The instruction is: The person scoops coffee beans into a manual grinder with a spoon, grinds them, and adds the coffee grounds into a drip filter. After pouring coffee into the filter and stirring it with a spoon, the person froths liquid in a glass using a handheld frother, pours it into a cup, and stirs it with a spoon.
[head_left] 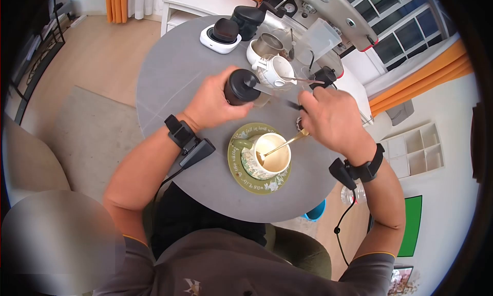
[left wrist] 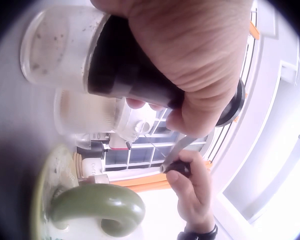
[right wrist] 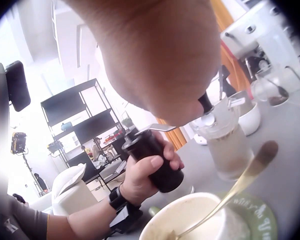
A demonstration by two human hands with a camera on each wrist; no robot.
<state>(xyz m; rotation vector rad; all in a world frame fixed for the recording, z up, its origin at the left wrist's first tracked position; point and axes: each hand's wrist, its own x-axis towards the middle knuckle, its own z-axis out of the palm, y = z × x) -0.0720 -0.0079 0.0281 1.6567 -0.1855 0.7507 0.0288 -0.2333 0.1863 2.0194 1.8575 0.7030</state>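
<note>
My left hand (head_left: 213,102) (left wrist: 190,50) (right wrist: 140,179) grips a black cylindrical hand grinder (head_left: 241,88) (left wrist: 122,62) (right wrist: 157,165), which has a clear lower jar (left wrist: 60,47). From its top a flat metal crank arm (head_left: 272,95) (left wrist: 176,151) (right wrist: 161,128) reaches toward my right hand (head_left: 336,119) (left wrist: 196,187) (right wrist: 160,65), whose fingers pinch the dark knob (left wrist: 178,168) at its end. Nearer my body, a cream mug (head_left: 281,165) (right wrist: 190,207) with a green handle (left wrist: 97,200) sits on a green lettered saucer (head_left: 235,167) (right wrist: 262,215). A gold spoon (head_left: 287,142) (right wrist: 240,184) leans inside the mug.
Behind the grinder on the round grey table (head_left: 174,70) stand a white pitcher (head_left: 281,70), a metal cup (head_left: 269,44) and a clear container (head_left: 319,37). At the far left edge is a white scale-like device (head_left: 220,43) with a dark cup. An espresso machine (head_left: 334,11) stands beyond.
</note>
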